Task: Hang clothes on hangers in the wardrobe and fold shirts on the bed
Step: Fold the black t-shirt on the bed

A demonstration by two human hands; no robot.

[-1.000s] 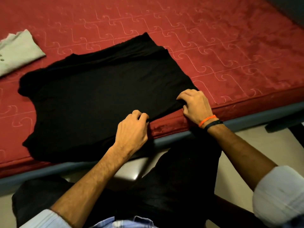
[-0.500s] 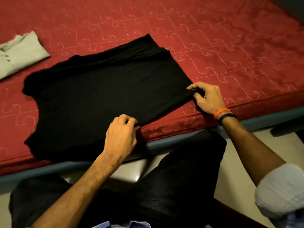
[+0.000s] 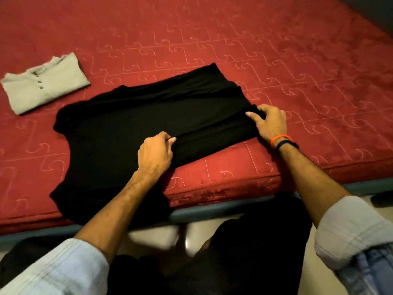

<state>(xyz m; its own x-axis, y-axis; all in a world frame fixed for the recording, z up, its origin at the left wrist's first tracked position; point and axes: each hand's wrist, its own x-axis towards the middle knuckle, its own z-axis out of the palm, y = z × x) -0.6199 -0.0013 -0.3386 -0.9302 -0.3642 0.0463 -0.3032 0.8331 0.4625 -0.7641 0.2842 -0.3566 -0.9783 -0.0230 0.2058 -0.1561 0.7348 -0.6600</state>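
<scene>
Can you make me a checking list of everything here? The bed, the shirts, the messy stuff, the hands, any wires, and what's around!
Surface: red mattress with a stitched swirl pattern, on a grey bed frame.
Job's things: black shirt spread flat, its near edge being folded over; grey buttoned shirt folded, lying apart at the far left.
Clutter: nothing seen.
Grips: left hand pinches the black shirt's folded edge; right hand grips its right corner.
Cables: nothing seen.
Surroundings: pale floor below the bed; orange and black wristbands on the right wrist.
</scene>
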